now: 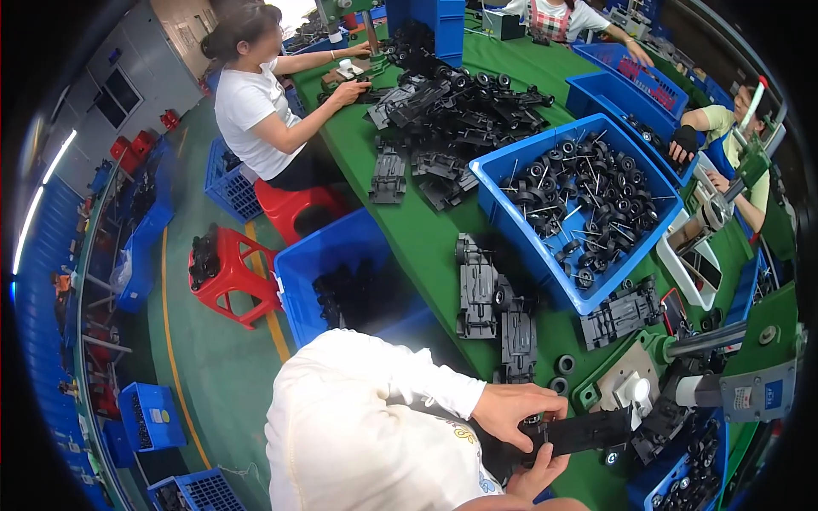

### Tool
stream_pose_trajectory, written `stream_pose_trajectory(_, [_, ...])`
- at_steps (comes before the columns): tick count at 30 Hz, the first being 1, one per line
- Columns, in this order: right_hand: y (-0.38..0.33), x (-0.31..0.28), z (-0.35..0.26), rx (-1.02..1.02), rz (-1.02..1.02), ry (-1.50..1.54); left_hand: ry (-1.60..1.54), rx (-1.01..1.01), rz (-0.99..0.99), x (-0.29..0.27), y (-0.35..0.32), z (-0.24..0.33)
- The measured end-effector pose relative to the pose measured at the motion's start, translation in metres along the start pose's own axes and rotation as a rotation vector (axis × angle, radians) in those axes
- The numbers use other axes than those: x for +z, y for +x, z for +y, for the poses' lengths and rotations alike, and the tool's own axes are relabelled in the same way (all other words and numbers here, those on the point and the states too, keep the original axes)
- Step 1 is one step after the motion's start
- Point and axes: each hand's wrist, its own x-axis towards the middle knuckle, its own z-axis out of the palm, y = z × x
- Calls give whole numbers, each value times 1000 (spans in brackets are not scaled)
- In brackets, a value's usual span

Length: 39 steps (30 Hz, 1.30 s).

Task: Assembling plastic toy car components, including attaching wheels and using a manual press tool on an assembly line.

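Note:
My left hand [516,412], in a white sleeve, is closed on the near end of a black toy car chassis [588,433]. From below, my right hand [541,473] grips the same end, thumb on top. A wheel shows partly between the fingers of my left hand. The chassis reaches right, toward a green bench press [758,366] with a pale fixture block [632,389] under its ram. Two loose black tyres [562,375] lie just beyond my left hand. Other chassis [479,289] lie on the green table beyond.
A blue bin [588,294] full of wheels on axles stands mid-table, with a heap of chassis [460,106] behind it. Another blue bin [294,315] and a red stool [226,277] are at left. Co-workers [256,106] sit around the table. A white tray [703,298] holds a phone.

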Motion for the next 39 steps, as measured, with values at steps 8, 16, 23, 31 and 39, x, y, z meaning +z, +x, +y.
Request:
stream_pose_trajectory(8, [7, -8, -1, -90, -176, -214, 23, -17, -3, -7, 3, 4])
stream_pose_trajectory(16, [15, 4, -20, -17, -115, 6, -37, -268, -148, -22, 13, 24])
stream_pose_trajectory(23, [11, 3, -26, 31, -115, 104, -25, -185, -78, -22, 11, 25])
stream_pose_trajectory(31, [24, 2, -35, 1, -207, 53, -24, -143, -104, -28, 14, 24])
stream_pose_trajectory(39, [38, -4, -61, 163, -155, 130, -297, -254, -18, -34, 23, 26])
